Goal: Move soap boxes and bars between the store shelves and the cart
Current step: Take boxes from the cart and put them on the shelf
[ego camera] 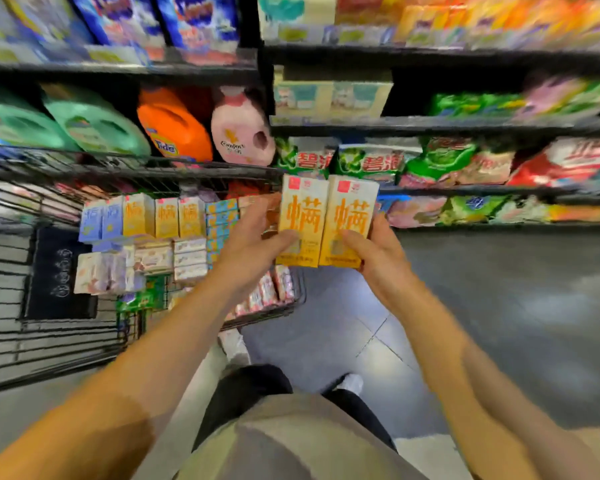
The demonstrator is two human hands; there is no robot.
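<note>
Two yellow soap boxes stand side by side in the air between the cart and the shelves. My left hand [253,244] holds the left yellow box [303,216] with the thumb across its lower front. My right hand [374,252] grips the right yellow box [352,216] from the right, thumb on its front. The wire cart [49,341] at the left holds several more soap boxes: yellow ones [165,216], pale blue ones [101,218] and stacks of white and pink bars [187,259].
Dark store shelves [430,124] run across the top and right, stocked with green and red detergent bags [371,161]. An orange jug [174,124] and a pink jug [239,128] stand behind the cart. Grey floor [499,306] lies to the right; my legs are below.
</note>
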